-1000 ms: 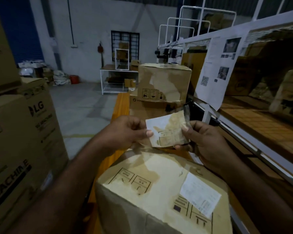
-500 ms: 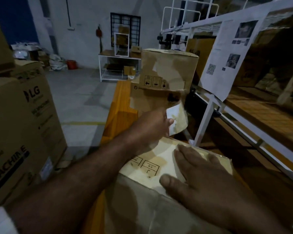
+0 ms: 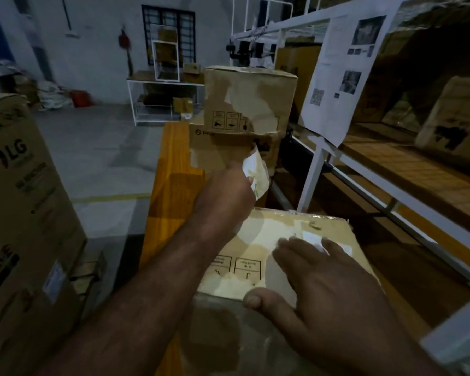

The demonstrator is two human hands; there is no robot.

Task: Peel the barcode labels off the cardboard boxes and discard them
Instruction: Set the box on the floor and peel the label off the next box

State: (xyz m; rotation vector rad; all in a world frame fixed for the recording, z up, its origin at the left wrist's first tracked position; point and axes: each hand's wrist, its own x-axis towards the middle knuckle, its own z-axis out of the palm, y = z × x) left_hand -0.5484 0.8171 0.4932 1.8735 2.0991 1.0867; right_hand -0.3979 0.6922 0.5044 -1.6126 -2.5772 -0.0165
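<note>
- Two hands are over the near cardboard box [image 3: 255,234]: the right hand [image 3: 337,289] lies flat, fingers straight, on its white label [image 3: 311,237].
- Beyond, the left hand [image 3: 225,196] pinches a loose label [image 3: 258,172].
- Left, a carton [image 3: 25,185] reads "LG".
- Far, stacked boxes [image 3: 250,90] show handling symbols.
- On the right, a printed sheet [image 3: 337,77] hangs.

ahead: stacked boxes [image 3: 250,104] block the way just behind the near box [image 3: 266,234] | right: white rack post [image 3: 314,175] stands near the box, only a narrow dark gap between; hanging paper sheet [image 3: 337,77] covers the rack front higher up | left: orange bench [image 3: 171,172], then open floor [image 3: 106,164] up to the LG carton [image 3: 25,199]
</note>
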